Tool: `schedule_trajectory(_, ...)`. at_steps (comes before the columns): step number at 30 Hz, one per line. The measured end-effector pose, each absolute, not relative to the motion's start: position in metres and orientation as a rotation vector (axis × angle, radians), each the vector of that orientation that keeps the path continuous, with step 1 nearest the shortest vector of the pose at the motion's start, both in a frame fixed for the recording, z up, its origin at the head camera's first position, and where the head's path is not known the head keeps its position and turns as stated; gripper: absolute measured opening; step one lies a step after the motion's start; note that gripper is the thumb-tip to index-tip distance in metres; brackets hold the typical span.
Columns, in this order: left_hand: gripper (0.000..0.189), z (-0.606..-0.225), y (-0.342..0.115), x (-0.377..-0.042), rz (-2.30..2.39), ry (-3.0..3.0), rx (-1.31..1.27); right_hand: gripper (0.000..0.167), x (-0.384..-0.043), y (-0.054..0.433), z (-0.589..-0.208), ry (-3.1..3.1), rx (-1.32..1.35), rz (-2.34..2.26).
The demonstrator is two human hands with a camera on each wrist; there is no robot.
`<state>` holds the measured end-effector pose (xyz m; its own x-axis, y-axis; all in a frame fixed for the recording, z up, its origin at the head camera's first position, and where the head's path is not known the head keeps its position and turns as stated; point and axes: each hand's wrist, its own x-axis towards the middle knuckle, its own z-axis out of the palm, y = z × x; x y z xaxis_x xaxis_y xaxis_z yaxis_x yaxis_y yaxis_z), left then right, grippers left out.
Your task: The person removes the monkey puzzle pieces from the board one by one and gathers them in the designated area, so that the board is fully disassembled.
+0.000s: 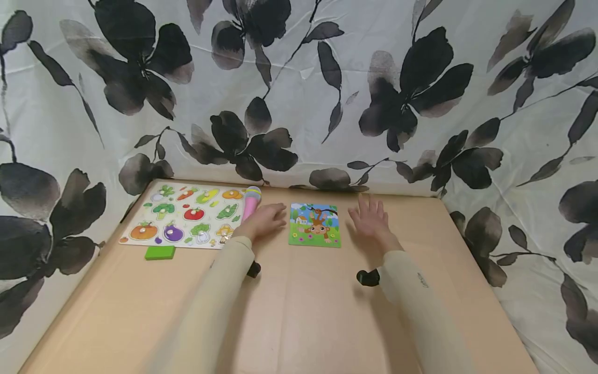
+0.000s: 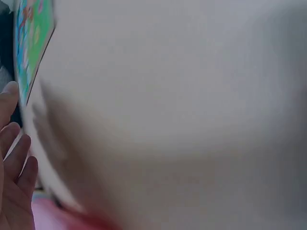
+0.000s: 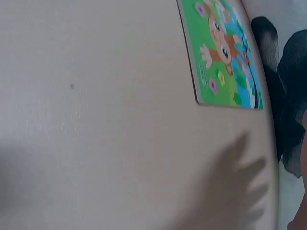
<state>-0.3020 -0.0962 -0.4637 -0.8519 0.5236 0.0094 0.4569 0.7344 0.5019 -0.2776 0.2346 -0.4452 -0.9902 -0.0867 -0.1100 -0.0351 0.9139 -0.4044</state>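
A square monkey picture puzzle (image 1: 315,225) lies flat on the table between my two hands. My left hand (image 1: 262,222) is held to its left with loosely extended fingers, nothing in them; in the left wrist view the fingers (image 2: 17,158) are apart. Just left of that hand, a pink toy microphone (image 1: 250,201) rests on the right end of a vegetable puzzle board (image 1: 154,218). On the other side, my right hand (image 1: 371,221) is spread over the table, palm down, and casts a shadow beside the monkey puzzle (image 3: 223,57) in the right wrist view.
A green block (image 1: 160,253) sits at the front edge of the vegetable board. Behind the table (image 1: 308,311) and along its sides hangs a white cloth (image 1: 322,93) with dark flowers. Dark straps (image 1: 369,278) show at both wrists.
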Motion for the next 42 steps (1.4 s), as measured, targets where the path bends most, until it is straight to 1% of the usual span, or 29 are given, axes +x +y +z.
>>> schedule_trajectory(6, 0.047, -0.479, -0.082, -0.297, 0.928, 2.773, 0.768, 0.063, -0.280, 0.220, -0.450, 2.959, -0.208, -0.659)
schedule_trajectory(14, 0.042, -0.490, -0.071, -0.300, 1.021, 2.774, 0.720, 0.047, -0.280, 0.207, -0.470, 2.910, -0.420, -0.786)
schedule_trajectory(27, 0.039, -0.487, -0.074, -0.302, 1.041, 2.751, 0.744, 0.040, -0.285, 0.193, -0.474, 2.929, -0.478, -0.877)
schedule_trajectory(37, 0.043, -0.488, -0.078, -0.307, 1.039, 2.726, 0.755, 0.043, -0.294, 0.167, -0.475, 2.742, -0.291, -1.349)
schedule_trajectory(42, 0.045, -0.491, -0.082, -0.310, 1.013, 2.718, 0.777, 0.042, -0.301, 0.153, -0.478, 2.742, -0.315, -1.334)
